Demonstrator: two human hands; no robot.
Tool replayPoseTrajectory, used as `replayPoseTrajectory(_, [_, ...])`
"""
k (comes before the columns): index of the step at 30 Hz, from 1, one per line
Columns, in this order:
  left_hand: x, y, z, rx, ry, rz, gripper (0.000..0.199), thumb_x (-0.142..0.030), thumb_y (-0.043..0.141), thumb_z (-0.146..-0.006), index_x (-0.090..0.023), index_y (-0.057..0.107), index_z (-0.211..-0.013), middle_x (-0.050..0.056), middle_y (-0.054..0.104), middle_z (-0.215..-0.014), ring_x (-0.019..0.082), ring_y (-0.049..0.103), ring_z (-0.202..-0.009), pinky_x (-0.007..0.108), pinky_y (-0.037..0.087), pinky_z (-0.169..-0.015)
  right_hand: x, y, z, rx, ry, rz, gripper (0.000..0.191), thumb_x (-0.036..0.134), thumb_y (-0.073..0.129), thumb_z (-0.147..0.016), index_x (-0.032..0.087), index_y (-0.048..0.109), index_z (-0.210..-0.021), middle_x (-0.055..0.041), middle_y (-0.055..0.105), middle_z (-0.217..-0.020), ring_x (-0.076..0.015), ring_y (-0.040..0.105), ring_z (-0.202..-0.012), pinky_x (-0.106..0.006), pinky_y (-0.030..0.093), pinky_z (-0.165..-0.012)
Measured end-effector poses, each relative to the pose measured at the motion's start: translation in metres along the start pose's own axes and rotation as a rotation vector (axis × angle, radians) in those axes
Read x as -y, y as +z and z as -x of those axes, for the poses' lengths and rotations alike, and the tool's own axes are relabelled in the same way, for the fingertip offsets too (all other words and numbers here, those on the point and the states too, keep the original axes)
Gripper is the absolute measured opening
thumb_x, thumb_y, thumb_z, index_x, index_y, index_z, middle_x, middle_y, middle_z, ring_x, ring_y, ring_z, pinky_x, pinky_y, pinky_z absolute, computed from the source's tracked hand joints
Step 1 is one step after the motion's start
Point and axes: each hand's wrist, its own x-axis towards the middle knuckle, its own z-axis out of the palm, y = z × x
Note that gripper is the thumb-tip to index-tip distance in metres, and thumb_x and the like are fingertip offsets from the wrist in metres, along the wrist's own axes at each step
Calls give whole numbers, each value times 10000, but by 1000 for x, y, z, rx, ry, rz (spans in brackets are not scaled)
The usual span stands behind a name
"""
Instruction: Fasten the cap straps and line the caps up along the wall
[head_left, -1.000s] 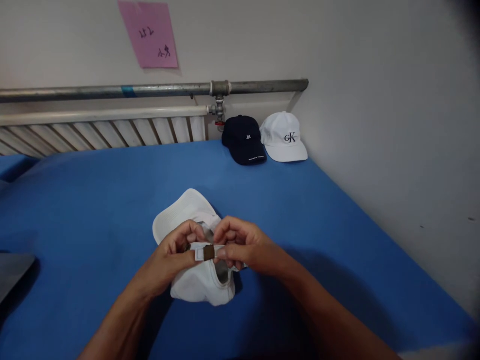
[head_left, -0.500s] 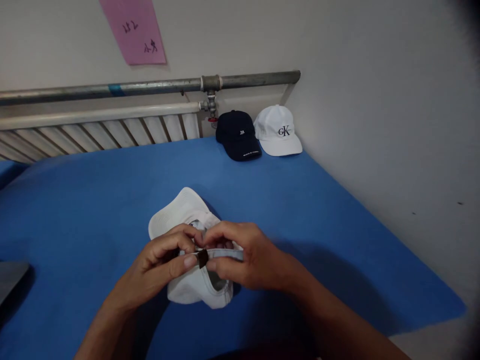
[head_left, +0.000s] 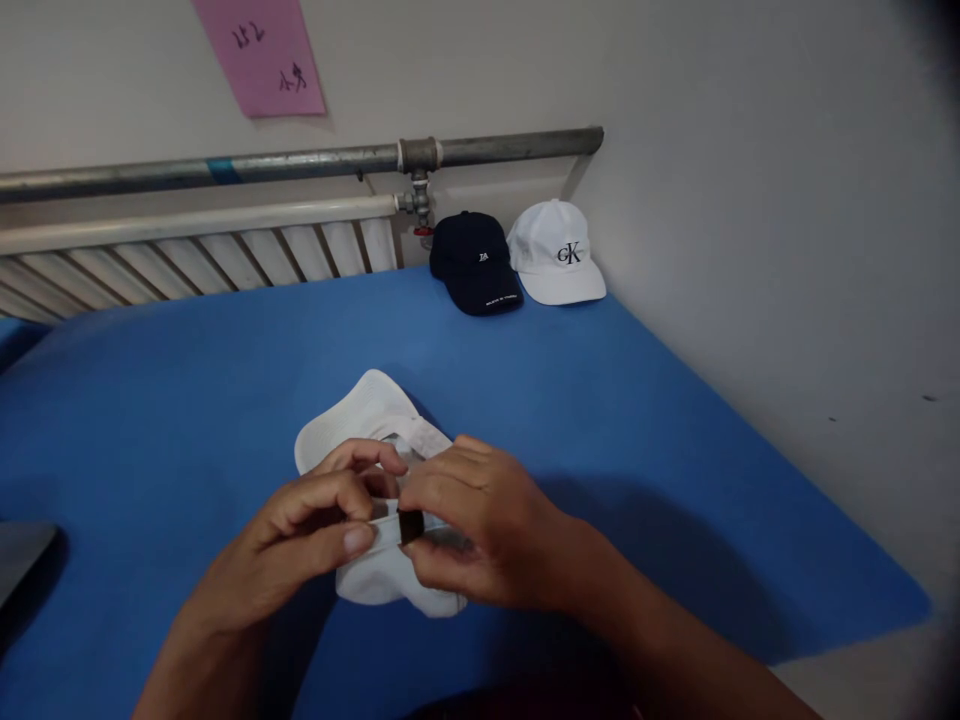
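A white cap (head_left: 360,415) lies on the blue surface with its brim pointing to the upper left and its back strap (head_left: 386,533) toward me. My left hand (head_left: 311,525) pinches the strap between thumb and fingers, left of a dark buckle (head_left: 410,525). The fingertips of my right hand (head_left: 487,525) are closed on that buckle from the right side. Both hands cover much of the cap's opening.
On the blue surface (head_left: 187,390), a black cap (head_left: 472,262) and a white cap with black letters (head_left: 559,255) stand at the back by the wall. Behind are a radiator (head_left: 285,255) and a metal pipe (head_left: 315,163). A dark flat object (head_left: 22,560) is at the left edge.
My left fingers have shifted left along the strap, away from the buckle. My right hand has moved onto the buckle. More strap shows between my left thumb and the buckle.
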Motion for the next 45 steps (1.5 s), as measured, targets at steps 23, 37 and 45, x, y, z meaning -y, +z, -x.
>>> replayPoseTrajectory(23, [5, -15, -5, -43, -115, 25, 276, -328, 717, -807, -259, 728, -1074, 104, 693, -1088, 248, 649, -983, 298, 549, -779, -7, -9, 2, -89, 518, -472, 174, 118, 649, -730, 220, 644, -871, 38, 621, -749, -107, 534, -647, -231, 429, -626])
replayPoseTrajectory(37, [12, -29, 4, -92, -241, 139, 214, -385, 695, -840, -217, 705, -972, 14, 645, -811, 118, 541, -696, 193, 426, -617, -3, 10, -2, 67, 661, -817, 230, 125, 689, -674, 198, 646, -888, 39, 595, -764, -105, 536, -704, -243, 427, -661])
replayPoseTrajectory(45, [20, -29, 1, 69, -217, -39, 555, -614, 374, -936, -165, 699, -910, 48, 646, -776, 158, 522, -667, 253, 412, -591, -12, 8, -3, 207, 819, -974, 282, 274, 730, -739, 194, 664, -1001, 33, 581, -758, -85, 519, -623, -223, 414, -561])
